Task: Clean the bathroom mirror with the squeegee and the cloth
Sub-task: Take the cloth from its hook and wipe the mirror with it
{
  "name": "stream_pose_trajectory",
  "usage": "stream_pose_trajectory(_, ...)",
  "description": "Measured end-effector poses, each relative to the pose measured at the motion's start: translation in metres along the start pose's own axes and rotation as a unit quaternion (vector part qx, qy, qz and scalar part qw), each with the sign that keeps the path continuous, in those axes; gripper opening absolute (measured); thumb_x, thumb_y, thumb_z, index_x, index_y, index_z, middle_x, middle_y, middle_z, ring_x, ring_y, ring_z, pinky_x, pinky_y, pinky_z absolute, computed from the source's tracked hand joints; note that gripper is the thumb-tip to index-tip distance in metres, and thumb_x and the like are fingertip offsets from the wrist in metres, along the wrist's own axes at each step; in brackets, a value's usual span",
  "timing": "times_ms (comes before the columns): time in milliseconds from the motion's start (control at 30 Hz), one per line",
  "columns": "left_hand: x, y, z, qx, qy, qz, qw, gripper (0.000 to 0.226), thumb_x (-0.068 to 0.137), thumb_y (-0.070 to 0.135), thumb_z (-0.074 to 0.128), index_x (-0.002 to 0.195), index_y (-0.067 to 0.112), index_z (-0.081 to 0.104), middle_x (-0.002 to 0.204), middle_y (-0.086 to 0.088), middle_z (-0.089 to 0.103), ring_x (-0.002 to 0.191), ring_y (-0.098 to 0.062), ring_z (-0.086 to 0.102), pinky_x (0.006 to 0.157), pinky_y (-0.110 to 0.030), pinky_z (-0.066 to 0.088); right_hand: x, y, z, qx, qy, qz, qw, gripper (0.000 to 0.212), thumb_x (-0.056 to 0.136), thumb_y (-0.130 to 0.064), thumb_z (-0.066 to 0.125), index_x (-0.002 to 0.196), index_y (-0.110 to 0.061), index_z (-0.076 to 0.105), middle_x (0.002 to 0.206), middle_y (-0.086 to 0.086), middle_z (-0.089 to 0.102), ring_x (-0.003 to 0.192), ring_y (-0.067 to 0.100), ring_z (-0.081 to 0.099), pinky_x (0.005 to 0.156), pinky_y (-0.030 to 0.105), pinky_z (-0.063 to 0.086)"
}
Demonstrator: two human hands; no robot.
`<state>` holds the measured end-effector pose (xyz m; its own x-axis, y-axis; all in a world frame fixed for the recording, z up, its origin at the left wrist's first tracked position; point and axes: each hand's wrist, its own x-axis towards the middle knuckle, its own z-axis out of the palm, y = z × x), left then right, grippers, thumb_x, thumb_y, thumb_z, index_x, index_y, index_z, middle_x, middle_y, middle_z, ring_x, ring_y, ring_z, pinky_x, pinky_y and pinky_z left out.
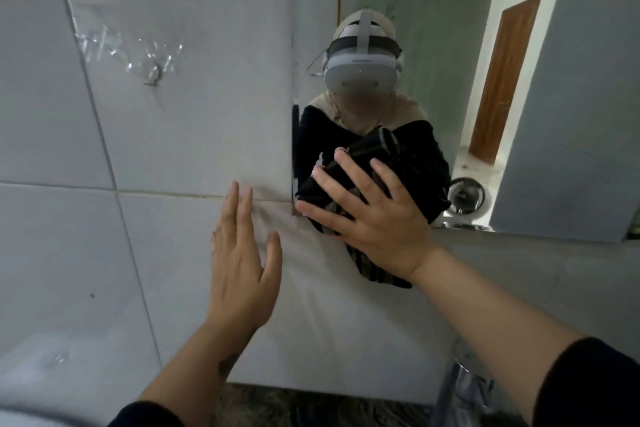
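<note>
The mirror hangs on the tiled wall, filling the upper right. My right hand presses a dark striped cloth flat against the mirror's lower left corner, fingers spread over it. The cloth bunches below my palm and hangs over the mirror's bottom edge. My left hand rests flat on the wall tile just left of the mirror, fingers straight and holding nothing. No squeegee is in sight. The mirror reflects a person wearing a headset and the cloth.
Grey wall tiles cover the left, with a small hook and torn clear tape up high. A chrome tap stands at the lower right, below my right forearm. A dark speckled counter runs along the bottom.
</note>
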<state>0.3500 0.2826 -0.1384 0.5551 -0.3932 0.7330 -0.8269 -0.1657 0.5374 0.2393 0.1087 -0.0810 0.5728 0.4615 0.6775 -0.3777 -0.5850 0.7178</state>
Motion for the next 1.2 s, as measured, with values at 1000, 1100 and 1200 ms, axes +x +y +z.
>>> stream_pose_trajectory(1000, 0.16, 0.009, -0.191, 0.118, 0.115, -0.102, 0.981, 0.023, 0.096, 0.012, 0.039, 0.09, 0.032, 0.051, 0.091, 0.006, 0.053, 0.077, -0.017, 0.056, 0.063, -0.034, 0.044, 0.245, -0.023, -0.019, 0.274, -0.008, 0.174, 0.946, 0.048, 0.084, -0.052, 0.053, 0.119, -0.022, 0.067, 0.093, 0.008, 0.058, 0.081, 0.026, 0.056, 0.063, 0.034, 0.04)
stream_pose_trajectory(1100, 0.17, -0.008, -0.191, 0.197, 0.106, -0.083, 0.971, 0.023, 0.095, 0.015, 0.041, 0.088, 0.032, 0.056, 0.088, 0.009, 0.047, 0.074, -0.021, 0.054, 0.059, -0.031, 0.038, 0.248, -0.036, -0.011, 0.219, -0.034, 0.176, 0.959, 0.044, 0.075, -0.051, 0.07, 0.109, -0.023, 0.072, 0.094, 0.006, 0.06, 0.083, 0.024, 0.057, 0.065, 0.034, 0.042)
stream_pose_trajectory(1200, 0.171, -0.013, -0.18, 0.233, 0.08, -0.072, 0.966, 0.02, 0.095, 0.02, 0.042, 0.093, 0.033, 0.057, 0.088, 0.007, 0.048, 0.072, -0.026, 0.056, 0.059, -0.033, 0.043, 0.244, -0.046, -0.006, 0.177, -0.067, 0.2, 0.961, 0.046, 0.072, -0.052, 0.073, 0.111, -0.027, 0.071, 0.097, 0.002, 0.062, 0.084, 0.022, 0.057, 0.066, 0.033, 0.041)
